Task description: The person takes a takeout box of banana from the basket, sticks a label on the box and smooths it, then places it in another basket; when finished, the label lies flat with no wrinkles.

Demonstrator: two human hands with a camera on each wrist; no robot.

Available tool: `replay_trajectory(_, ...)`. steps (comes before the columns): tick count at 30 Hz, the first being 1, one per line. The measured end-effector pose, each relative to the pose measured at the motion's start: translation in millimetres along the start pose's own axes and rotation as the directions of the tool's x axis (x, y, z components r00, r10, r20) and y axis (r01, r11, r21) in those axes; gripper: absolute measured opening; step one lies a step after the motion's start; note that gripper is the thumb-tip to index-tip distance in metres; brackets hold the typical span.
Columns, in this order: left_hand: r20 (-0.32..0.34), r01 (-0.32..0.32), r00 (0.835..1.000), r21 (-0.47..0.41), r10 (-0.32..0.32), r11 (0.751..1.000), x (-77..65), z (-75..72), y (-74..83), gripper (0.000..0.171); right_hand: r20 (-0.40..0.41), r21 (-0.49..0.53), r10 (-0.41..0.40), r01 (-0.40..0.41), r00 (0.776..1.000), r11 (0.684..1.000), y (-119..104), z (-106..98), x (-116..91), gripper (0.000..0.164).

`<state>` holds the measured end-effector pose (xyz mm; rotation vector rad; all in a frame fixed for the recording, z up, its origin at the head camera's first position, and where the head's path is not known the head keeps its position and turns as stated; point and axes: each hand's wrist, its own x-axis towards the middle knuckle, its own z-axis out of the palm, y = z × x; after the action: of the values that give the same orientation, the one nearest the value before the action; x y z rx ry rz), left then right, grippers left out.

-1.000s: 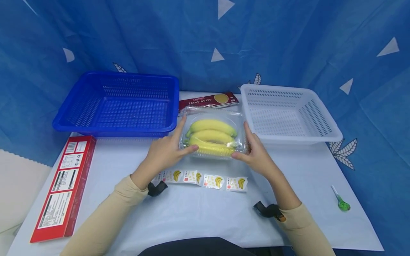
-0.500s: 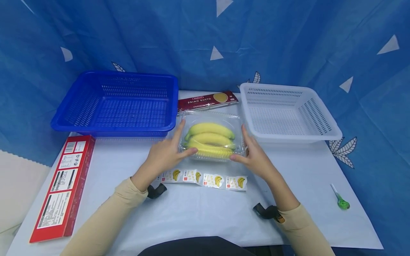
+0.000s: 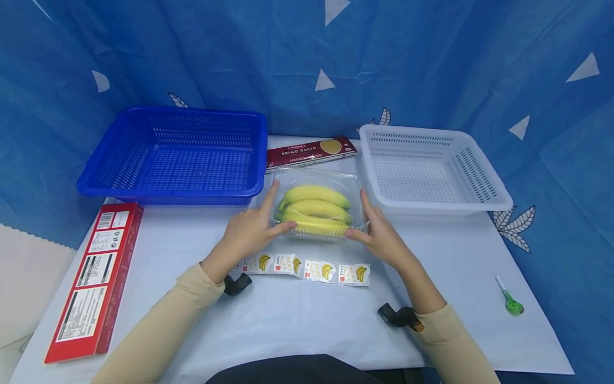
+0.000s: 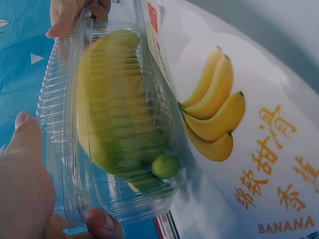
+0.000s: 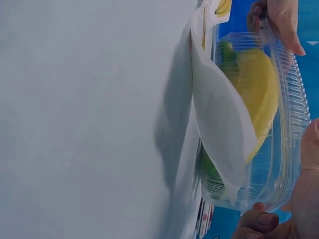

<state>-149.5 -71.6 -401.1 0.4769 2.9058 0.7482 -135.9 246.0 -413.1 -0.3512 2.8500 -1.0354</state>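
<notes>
A clear plastic clamshell box (image 3: pixel 288 178) with several yellow bananas (image 3: pixel 314 207) inside is held level at the middle of the table, in the head view. My left hand (image 3: pixel 247 232) grips its left side, thumb on the near edge and fingers along the side and rim. On the opposite side, my right hand (image 3: pixel 384 237) holds it the same way. The lid looks closed. Just nearer to me lies a strip of banana stickers (image 3: pixel 318 271); its printed face (image 4: pixel 214 109) fills much of the left wrist view, and its raised end (image 5: pixel 224 114) appears in the right wrist view.
A blue basket (image 3: pixel 172 196) stands at the back left, a white basket (image 3: pixel 446 206) at the back right. Between them is a dark red spaghetti box (image 3: pixel 307 152). A long red box (image 3: pixel 93 282) lies at left, a green lollipop (image 3: pixel 514 305) at far right.
Both hands have brought the clamshell box slightly down and toward me, leaving more of the spaghetti box visible behind it. Over the last half second it has hardly moved.
</notes>
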Motion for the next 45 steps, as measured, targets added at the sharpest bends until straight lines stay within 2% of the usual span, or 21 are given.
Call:
replay_trajectory(16,-0.014,0.007,1.0,0.023,-0.007,1.0,9.0,3.2,-2.9,0.102,0.005,0.001,0.014,-0.014,1.0,1.0,4.2,1.9,9.5,0.098)
replay_trajectory(26,-0.034,0.006,0.999,0.027,-0.005,1.0,14.3,6.1,-0.3,0.098,-0.028,-0.017,0.031,-0.031,0.999,0.999,1.5,2.5,11.2,0.091)
replay_trajectory(36,-0.049,0.062,0.997,0.05,-0.06,0.997,19.1,9.3,7.0,0.095,-0.052,-0.057,0.05,-0.053,0.997,0.997,-0.5,3.6,14.4,0.085)
replay_trajectory(45,-0.07,0.145,0.988,0.08,-0.139,0.986,23.2,10.9,12.8,0.09,-0.066,-0.093,0.07,-0.076,0.995,0.993,-2.3,5.7,17.3,0.083)
